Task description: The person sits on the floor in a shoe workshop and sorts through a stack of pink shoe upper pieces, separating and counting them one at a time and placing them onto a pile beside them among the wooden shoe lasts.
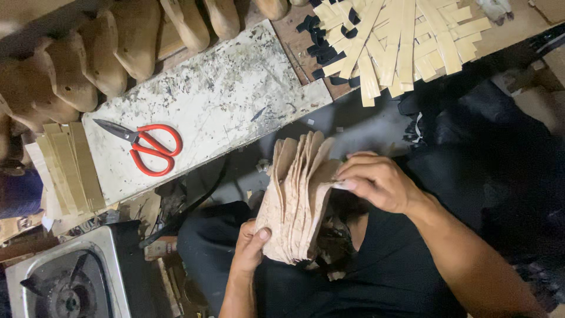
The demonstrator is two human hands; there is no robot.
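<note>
My left hand (250, 244) clamped on bottom of tan sole-piece stack (294, 200) over lap; my right hand (376, 182) pinching top edges, fanning pieces; red scissors (150, 147) on white board (235, 88), well apart

— What colour is the stack of cut pieces (297, 200)?
— Pale tan, mottled with lighter flecks. The scissors (144, 147) have bright red handles and dark grey blades.
— And the worktop (223, 94)?
— Off-white, speckled and smeared with dark grey stains. The strips (400, 41) far right are pale yellow-beige over black pieces (321, 44).
— The wooden forms (88, 59)?
— Plain light brown. The burner (65, 288) near left is silvery steel with black.
</note>
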